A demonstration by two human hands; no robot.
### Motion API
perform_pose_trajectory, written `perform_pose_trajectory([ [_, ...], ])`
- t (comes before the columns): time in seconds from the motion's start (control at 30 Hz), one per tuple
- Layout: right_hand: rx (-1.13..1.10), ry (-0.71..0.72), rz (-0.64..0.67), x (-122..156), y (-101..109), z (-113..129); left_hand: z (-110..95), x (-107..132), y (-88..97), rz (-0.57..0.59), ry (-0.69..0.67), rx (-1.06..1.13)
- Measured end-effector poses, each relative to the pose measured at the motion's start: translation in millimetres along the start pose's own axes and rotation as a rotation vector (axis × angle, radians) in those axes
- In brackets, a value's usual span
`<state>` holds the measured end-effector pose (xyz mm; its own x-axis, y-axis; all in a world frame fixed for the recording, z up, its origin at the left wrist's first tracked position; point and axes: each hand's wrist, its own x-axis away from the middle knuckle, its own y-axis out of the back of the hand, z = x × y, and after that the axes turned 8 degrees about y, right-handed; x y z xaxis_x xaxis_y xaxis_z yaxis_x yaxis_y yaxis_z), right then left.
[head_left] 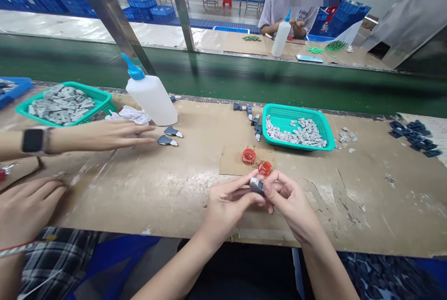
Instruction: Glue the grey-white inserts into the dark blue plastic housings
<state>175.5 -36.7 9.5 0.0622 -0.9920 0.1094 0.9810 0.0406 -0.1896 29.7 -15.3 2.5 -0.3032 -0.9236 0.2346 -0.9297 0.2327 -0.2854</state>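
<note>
My left hand (pixel 228 202) and my right hand (pixel 291 202) meet above the cardboard-covered bench (pixel 146 193), pinching a small grey and dark blue plastic part (pixel 256 186) between their fingers. Just beyond my fingertips, two small red caps (pixel 248 155) (pixel 264 168) rest on a cardboard square (pixel 232 163). Further ahead stands a teal mesh basket (pixel 279 108) holding several small grey plastic pieces (pixel 296 132). Several dark blue parts (pixel 256 125) lie near its left side.
A co-worker's watch-wearing hand (pixel 104 135) and other hand (pixel 28 207) are at the left, near a glue bottle (pixel 152 100) and another teal basket (pixel 101 97). Dark blue pieces (pixel 412 135) lie at the right. A green conveyor belt (pixel 209 76) runs behind the bench.
</note>
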Motion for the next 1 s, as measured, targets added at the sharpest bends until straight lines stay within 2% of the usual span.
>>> perform_pose_trajectory([
  [0.07,0.041,0.019,-0.021,-5,-3,2,2,-3,-1.0,0.036,0.021,0.010],
  [0.13,0.134,0.045,0.027,-16,3,8,5,-5,-1.6,0.050,-0.005,-0.004],
  [0.23,0.503,0.151,0.034,-50,41,19,8,-8,5.4,-0.006,-0.109,-0.114],
  [0.27,0.707,0.221,-0.077,-65,59,22,9,-9,11.5,-0.052,-0.141,-0.181],
  [0.3,0.928,0.273,-0.233,-82,80,25,8,-12,20.1,-0.108,-0.167,-0.262],
  [0.33,1.145,0.271,-0.329,-99,99,28,7,-15,30.9,-0.168,-0.189,-0.353],
  [0.37,1.327,0.236,-0.341,-116,118,30,4,-18,43.7,-0.227,-0.208,-0.449],
  [0.43,1.411,0.198,-0.300,-147,147,32,-3,-27,73.1,-0.332,-0.244,-0.651],
  [0.5,1.430,0.157,-0.241,-171,163,30,-11,-37,103.5,-0.422,-0.280,-0.872],
  [0.63,1.456,0.044,-0.224,-194,167,21,-22,-54,149.7,-0.542,-0.361,-1.367],
  [0.73,1.466,0.016,-0.260,-193,163,17,-25,-67,163.6,-0.574,-0.427,-1.605],
  [0.8,1.470,0.040,-0.289,-186,158,19,-30,-80,162.4,-0.547,-0.512,-1.651],
  [0.87,1.470,0.086,-0.328,-170,148,23,-38,-99,153.1,-0.423,-0.599,-1.614],
  [0.93,1.397,0.199,-0.381,-146,134,27,-47,-127,137.1,-0.265,-0.637,-1.537],
  [1.0,1.196,0.349,-0.417,-117,117,28,-54,-161,117.1,-0.188,-0.631,-1.502],
])
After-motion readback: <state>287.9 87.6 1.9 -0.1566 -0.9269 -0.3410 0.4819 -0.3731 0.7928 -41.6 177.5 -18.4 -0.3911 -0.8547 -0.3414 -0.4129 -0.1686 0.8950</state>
